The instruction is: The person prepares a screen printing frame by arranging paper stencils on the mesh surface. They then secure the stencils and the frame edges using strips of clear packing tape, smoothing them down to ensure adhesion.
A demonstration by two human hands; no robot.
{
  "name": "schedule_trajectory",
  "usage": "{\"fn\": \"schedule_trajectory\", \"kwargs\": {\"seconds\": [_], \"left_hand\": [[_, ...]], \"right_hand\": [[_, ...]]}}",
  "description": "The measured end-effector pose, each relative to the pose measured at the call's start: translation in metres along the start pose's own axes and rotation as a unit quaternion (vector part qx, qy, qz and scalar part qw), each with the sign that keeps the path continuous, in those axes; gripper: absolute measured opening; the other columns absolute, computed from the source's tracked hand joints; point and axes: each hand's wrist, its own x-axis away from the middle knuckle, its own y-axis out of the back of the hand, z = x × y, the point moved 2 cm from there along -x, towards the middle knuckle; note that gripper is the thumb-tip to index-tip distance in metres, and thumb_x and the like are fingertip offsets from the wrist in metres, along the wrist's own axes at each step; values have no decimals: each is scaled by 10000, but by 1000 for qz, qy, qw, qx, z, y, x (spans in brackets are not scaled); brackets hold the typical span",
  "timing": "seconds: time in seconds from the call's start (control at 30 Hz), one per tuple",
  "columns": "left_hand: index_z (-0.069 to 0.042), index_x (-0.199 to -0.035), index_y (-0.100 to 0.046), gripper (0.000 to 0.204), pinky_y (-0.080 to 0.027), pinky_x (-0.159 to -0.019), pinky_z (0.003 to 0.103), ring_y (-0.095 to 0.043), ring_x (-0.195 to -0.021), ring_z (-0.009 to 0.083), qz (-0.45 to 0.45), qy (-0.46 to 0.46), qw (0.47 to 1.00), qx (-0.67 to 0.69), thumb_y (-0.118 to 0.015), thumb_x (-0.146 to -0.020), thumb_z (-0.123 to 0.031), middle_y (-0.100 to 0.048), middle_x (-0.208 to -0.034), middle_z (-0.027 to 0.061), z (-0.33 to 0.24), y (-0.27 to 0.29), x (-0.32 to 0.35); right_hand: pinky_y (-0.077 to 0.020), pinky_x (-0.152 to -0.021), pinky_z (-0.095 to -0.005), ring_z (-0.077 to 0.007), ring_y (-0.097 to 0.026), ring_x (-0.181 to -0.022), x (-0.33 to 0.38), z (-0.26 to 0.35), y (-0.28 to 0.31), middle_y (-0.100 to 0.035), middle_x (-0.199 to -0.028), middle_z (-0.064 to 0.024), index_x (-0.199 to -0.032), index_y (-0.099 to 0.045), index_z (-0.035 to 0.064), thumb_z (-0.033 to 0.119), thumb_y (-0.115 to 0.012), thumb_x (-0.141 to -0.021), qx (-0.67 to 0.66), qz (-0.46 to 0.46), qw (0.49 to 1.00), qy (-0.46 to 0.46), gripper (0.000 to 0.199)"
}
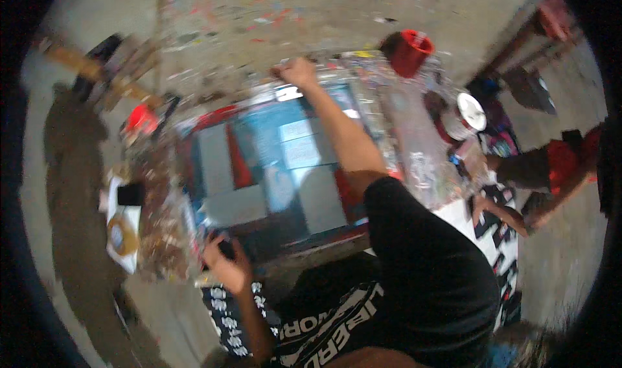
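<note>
A large screen-printing frame (217, 157), blue with grey rectangular patches and some red areas, lies on the table in front of me. My right arm stretches across it. At its far edge my right hand (298, 74) is closed, and blur hides what its fingers hold. My left hand (228, 264) is by the near left corner, its fingers curled around a small dark thing (225, 248) that I cannot make out. Black fabric with white print (227, 319) hangs below my left hand.
A red bucket (411, 52) and an open white tub (465, 116) stand to the right. On the left are a red container (140, 120) and a tape roll (122, 235) on a white sheet. Another person's hand (492, 209) rests on printed cloth at right.
</note>
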Motion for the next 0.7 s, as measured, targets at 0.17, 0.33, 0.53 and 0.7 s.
{"fn": "schedule_trajectory", "kwargs": {"seconds": [0.17, 0.33, 0.53, 0.7], "left_hand": [[22, -1067, -609, 248, -406, -1060, 444, -545, -1208, 346, -26, -68, 997, 14, -710, -885, -113, -603, -1271, 208, 6, -5, 6], [22, -1066, -608, 263, -409, -1057, 446, -546, -1207, 349, -22, -18, 999, 24, -713, -883, -134, -604, -1268, 209, -2, -4, 7], [22, -1066, -606, 281, -413, -1052, 447, -548, -1206, 352, -14, 3, 999, 36, -716, -880, -158, -605, -1265, 211, 1, -5, 2], [22, -1065, -605, 297, -416, -1048, 448, -549, -1205, 355, -22, 23, 999, 34, -719, -878, -179, -606, -1262, 213, 3, -6, 2]], "right_hand": [[-302, -1106, -550, -375, -597, -1178, 27, 10, -32, -708, -1078, -229, -976, -765, 15, 568, -611, -851, 108, -82, 991, 18, 588], [-256, -1114, -532, -350, -628, -1107, 21, 15, -17, -715, -1010, -206, -924, -760, 34, 447, -604, -868, 33, -24, 999, 9, 446], [-367, -1048, -501, -334, -650, -1068, 24, 16, -1, -715, -974, -198, -930, -737, 5, 413, -662, -836, 25, -19, 999, 19, 425], [-500, -919, -466, -350, -663, -1032, -6, 73, 52, -702, -946, -224, -947, -722, -11, 392, -638, -861, 72, -177, 969, 156, 421]]}}
